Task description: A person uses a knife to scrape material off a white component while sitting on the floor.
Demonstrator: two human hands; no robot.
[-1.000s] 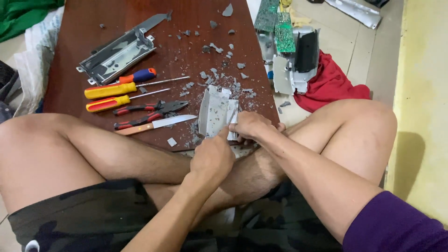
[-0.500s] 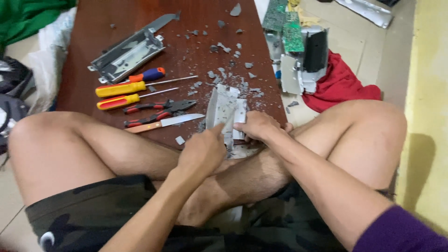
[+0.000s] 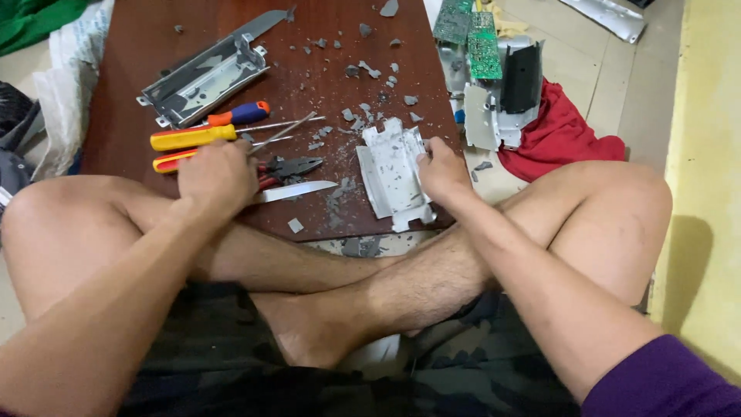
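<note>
My left hand point(image 3: 218, 174) is closed over the tools lying on the brown wooden table point(image 3: 139, 46). It grips a yellow and red screwdriver point(image 3: 168, 161) whose thin shaft points up and to the right. My right hand point(image 3: 444, 170) holds the right edge of a bent grey metal plate point(image 3: 392, 174) that rests on the table near its front edge. Just above my left hand lies a larger yellow screwdriver with an orange and blue grip point(image 3: 207, 133). Red-handled pliers point(image 3: 292, 166) and a knife blade point(image 3: 297, 191) lie to the right of my left hand.
A grey metal bracket point(image 3: 202, 77) lies at the table's back left, and grey chips are scattered around it. Green circuit boards point(image 3: 472, 42), a black part point(image 3: 523, 77) and a red cloth point(image 3: 563, 135) lie on the floor to the right. My crossed legs are under the table's front edge.
My left hand left the metal plate and moved left onto the screwdrivers. The plate now lies flatter on the table, held only by my right hand.
</note>
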